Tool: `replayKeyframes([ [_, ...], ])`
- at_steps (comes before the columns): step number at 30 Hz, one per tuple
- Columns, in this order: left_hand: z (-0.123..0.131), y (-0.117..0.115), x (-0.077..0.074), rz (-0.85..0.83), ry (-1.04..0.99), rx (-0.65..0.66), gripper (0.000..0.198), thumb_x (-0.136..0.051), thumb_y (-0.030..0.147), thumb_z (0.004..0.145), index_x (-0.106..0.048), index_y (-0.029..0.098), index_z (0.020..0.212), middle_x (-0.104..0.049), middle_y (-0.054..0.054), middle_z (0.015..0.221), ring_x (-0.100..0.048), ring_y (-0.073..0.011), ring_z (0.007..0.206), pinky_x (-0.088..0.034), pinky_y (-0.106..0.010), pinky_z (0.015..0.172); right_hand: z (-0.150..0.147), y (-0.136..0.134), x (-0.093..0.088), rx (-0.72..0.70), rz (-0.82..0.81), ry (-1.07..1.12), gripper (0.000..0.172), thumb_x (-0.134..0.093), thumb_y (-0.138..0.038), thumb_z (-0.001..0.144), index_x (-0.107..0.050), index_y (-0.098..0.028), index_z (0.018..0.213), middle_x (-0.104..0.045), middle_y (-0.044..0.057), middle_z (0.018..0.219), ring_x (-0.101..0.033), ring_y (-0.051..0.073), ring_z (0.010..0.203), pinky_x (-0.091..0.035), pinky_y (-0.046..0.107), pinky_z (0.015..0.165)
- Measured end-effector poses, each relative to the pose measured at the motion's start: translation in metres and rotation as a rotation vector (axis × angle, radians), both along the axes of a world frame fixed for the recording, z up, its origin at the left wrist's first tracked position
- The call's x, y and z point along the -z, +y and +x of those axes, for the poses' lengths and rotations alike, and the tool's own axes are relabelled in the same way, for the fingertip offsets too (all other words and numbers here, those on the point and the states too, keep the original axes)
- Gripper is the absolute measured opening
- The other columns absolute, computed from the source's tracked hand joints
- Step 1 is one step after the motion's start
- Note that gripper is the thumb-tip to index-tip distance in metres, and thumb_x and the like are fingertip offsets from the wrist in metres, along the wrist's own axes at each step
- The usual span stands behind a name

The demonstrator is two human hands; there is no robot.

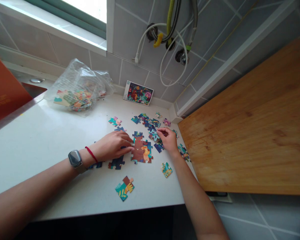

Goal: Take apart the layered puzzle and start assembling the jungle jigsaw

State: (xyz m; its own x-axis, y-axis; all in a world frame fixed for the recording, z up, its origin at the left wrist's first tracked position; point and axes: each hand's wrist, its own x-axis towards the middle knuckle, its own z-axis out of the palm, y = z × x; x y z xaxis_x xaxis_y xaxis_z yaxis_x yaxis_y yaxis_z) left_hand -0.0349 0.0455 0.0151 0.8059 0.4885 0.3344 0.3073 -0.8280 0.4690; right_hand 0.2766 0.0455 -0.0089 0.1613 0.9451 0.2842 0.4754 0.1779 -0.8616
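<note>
- My left hand (111, 145) lies flat, fingers close together, touching the joined puzzle pieces (139, 150) on the white counter (40, 143).
- My right hand (168, 139) pinches narrow by a blue piece (153, 135). I cannot tell if it holds it.
- Loose pieces (125, 188) lie all around.
- Far back, a clear plastic bag (77, 88) holds many more pieces, near a small picture card (138, 93).

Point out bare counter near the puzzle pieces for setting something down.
Bare counter: between the plastic bag and the left hand, and below the left forearm, beside the lone puzzle piece. Crowded: between the hands, at the joined pieces, and the loose pieces by the right hand.
</note>
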Motion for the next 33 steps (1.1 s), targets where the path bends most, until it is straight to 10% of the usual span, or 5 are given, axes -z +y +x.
replayKeyframes([
  [10,-0.001,-0.001,0.003,0.0,0.025,-0.072,0.03,-0.056,0.037,0.102,-0.08,0.023,0.091,-0.07,-0.008,0.095,-0.063,-0.0204,0.083,-0.052,-0.035,0.085,0.018,0.006,0.0,0.184,0.041,0.056,0.025,-0.074,-0.041,0.078,-0.076,-0.019,0.09,-0.078,0.008,0.092,-0.073,0.022,0.081,-0.061,0.038,0.08],
  [33,0.001,-0.006,-0.003,-0.087,0.042,0.153,0.016,-0.068,0.036,0.095,-0.082,0.03,0.093,-0.071,-0.006,0.093,-0.061,-0.0223,0.09,-0.049,-0.036,0.086,0.016,-0.001,0.01,-0.024,0.002,-0.561,0.021,-0.067,-0.033,0.09,-0.081,-0.025,0.104,-0.069,0.012,0.128,-0.061,0.029,0.122,-0.045,0.049,0.111],
])
